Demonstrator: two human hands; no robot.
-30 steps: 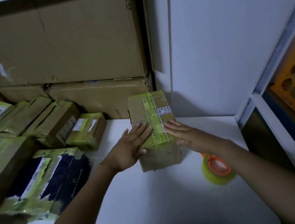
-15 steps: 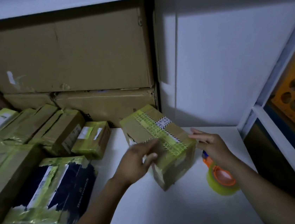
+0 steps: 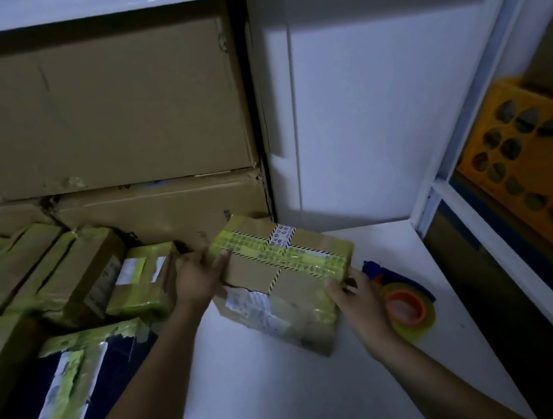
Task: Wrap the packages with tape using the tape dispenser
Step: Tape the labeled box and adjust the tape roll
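Both hands are on the package [image 3: 286, 277], a brown carton crossed with yellow-green tape and striped strips, a white label on its near face. It sits mid-worktop, turned at a slant, top face tipped toward the camera. Whether its underside lies flat on the white worktop [image 3: 289, 397] I cannot tell.

The left hand [image 3: 196, 277] comes in from the lower left with the forearm stretched out. It holds the carton's far left end, thumb laid over the top edge, the other fingers [image 3: 185, 264] wrapped round the end out of view.

The right hand [image 3: 357, 300] reaches in from the lower right and clamps the right end. Its thumb presses the near face at the corner, and its fingers [image 3: 351, 275] curl round the side.

The tape dispenser [image 3: 406, 304] lies on the worktop just beyond the right hand, untouched, showing an orange core, a yellowish roll and a blue handle.

To the left, wrapped parcels [image 3: 80, 283] lean in a row. Large cardboard boxes [image 3: 101, 108] are stacked behind them. An orange crate [image 3: 538, 159] stands at far right.
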